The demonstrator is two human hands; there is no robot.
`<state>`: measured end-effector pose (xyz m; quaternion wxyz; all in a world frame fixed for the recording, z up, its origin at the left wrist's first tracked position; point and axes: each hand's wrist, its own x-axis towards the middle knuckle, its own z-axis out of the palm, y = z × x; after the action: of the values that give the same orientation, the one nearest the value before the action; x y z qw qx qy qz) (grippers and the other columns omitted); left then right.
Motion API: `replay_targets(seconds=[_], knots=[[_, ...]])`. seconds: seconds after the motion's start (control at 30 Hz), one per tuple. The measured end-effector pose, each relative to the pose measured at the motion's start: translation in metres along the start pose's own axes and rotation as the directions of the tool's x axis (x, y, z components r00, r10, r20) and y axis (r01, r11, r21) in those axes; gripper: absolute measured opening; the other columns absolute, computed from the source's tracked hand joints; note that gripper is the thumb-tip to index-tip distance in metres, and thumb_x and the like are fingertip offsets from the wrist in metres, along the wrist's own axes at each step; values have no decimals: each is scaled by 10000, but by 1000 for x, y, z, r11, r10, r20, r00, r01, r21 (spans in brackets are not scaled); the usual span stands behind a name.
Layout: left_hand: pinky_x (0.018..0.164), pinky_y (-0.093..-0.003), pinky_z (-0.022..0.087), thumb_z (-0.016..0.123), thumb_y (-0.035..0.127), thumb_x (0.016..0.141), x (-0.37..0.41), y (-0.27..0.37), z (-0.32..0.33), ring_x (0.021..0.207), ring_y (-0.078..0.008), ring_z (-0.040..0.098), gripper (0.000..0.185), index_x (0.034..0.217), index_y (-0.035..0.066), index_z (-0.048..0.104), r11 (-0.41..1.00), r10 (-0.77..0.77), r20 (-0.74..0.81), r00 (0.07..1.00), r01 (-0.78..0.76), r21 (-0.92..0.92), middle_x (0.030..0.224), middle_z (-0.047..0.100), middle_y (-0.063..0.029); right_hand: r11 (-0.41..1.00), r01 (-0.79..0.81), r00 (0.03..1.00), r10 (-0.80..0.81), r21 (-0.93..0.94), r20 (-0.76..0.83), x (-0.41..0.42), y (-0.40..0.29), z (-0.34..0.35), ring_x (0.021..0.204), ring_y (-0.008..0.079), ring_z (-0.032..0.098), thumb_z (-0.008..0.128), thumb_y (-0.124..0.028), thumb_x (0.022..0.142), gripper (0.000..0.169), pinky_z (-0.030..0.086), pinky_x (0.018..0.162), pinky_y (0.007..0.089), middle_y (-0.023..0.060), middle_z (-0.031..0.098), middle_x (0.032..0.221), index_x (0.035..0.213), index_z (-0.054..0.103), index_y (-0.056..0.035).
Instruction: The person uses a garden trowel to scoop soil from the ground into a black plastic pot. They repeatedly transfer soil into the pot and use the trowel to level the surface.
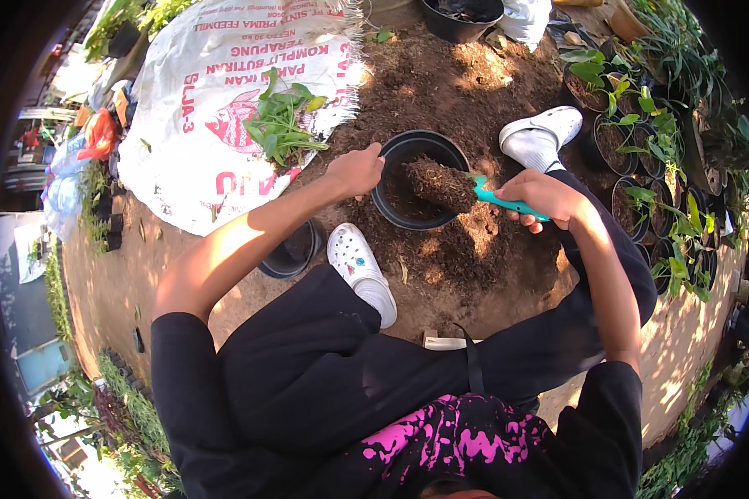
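Observation:
A round black plastic plant pot (392,212) stands on the soil between my feet, with some dark soil inside. My left hand (357,171) grips its rim on the left side. In my right hand (546,196) is the turquoise handle of a garden trowel (505,203). Its blade carries a heaped load of dark, fibrous potting soil (440,184) over the pot's right part, and this load hides most of the blade. Loose soil (468,256) lies in a mound just below and to the right of the pot.
A white woven feed sack (181,150) lies at the left, bearing leafy green cuttings (284,118). Another black pot (290,252) sits beside my left shoe (356,259). Potted plants (630,193) line the right, past my right shoe (543,131). At the top stands a black pot (459,28).

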<state>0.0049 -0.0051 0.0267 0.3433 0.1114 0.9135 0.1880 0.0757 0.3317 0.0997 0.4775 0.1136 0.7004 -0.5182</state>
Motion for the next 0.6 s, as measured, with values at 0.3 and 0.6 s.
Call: replay_targets(seconds=[0.3,0.6], knots=[[772,-518,550,372,301,1073,-3,-1,0,631,-314,715,279,1144,54,484,1000,1,-15,1000,-1,1,795,710,-165,837,-60,986,-37,-544,-165,40,-28,50,568,206,660,573,-176,959,286,543,528,368,138,654,698,953,673,92],[763,-481,571,370,299,1076,-7,6,-4,650,-290,725,294,1193,59,493,999,-39,6,999,39,21,804,715,-143,446,59,685,-669,-893,-289,-5,-34,72,874,379,713,685,-145,882,249,557,786,494,205,730,889,1107,737,-52]])
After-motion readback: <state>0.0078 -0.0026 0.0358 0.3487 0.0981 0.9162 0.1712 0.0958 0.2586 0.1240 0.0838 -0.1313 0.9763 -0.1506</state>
